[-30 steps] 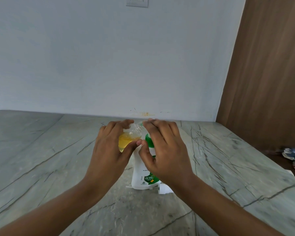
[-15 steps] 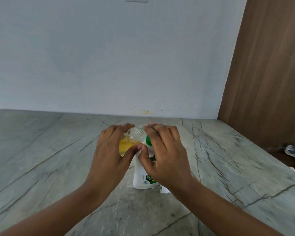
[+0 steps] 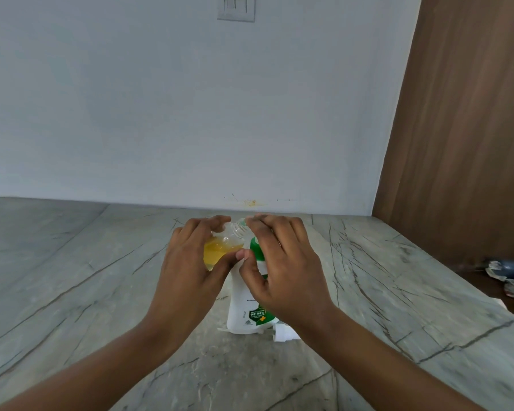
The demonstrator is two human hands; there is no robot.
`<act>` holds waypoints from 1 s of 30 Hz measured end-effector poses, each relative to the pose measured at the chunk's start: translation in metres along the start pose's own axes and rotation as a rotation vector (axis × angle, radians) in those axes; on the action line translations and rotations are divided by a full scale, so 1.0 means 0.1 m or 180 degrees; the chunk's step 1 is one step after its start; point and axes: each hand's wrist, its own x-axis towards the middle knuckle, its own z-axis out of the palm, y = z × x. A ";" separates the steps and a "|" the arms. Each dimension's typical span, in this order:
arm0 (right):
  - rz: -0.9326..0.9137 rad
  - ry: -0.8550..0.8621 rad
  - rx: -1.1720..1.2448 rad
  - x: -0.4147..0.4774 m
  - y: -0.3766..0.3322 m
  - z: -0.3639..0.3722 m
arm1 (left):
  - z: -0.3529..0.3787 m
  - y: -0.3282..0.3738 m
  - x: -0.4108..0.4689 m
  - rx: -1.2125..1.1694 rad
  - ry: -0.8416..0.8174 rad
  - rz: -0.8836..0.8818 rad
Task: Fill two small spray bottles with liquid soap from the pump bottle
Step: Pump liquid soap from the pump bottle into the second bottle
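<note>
A small clear spray bottle [image 3: 220, 247], about half full of yellow soap and without a cap, is tilted to the right in the grip of my left hand [image 3: 190, 262]. Its open neck points at the green pump head of a white pump bottle [image 3: 244, 307] standing on the marble counter. My right hand [image 3: 282, 262] lies over the pump head, fingers bent down on it, thumb against the bottle's neck. The nozzle itself is hidden under my fingers.
A small white part [image 3: 282, 333] lies on the marble counter [image 3: 72, 277] just right of the pump bottle's base. A wooden panel [image 3: 463, 129] rises at the right; crumpled items [image 3: 508, 274] lie beyond the counter's right edge. A wall switch [image 3: 235, 7] sits high up.
Both hands stay at the pump bottle with the spray bottle against the pump head; only small shifts of the fingers and of the view show.
</note>
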 end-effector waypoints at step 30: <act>-0.0028 0.0045 -0.0002 -0.08 0.01 0.09 | 0.05 -0.08 -0.04 0.0050 -0.0065 0.0030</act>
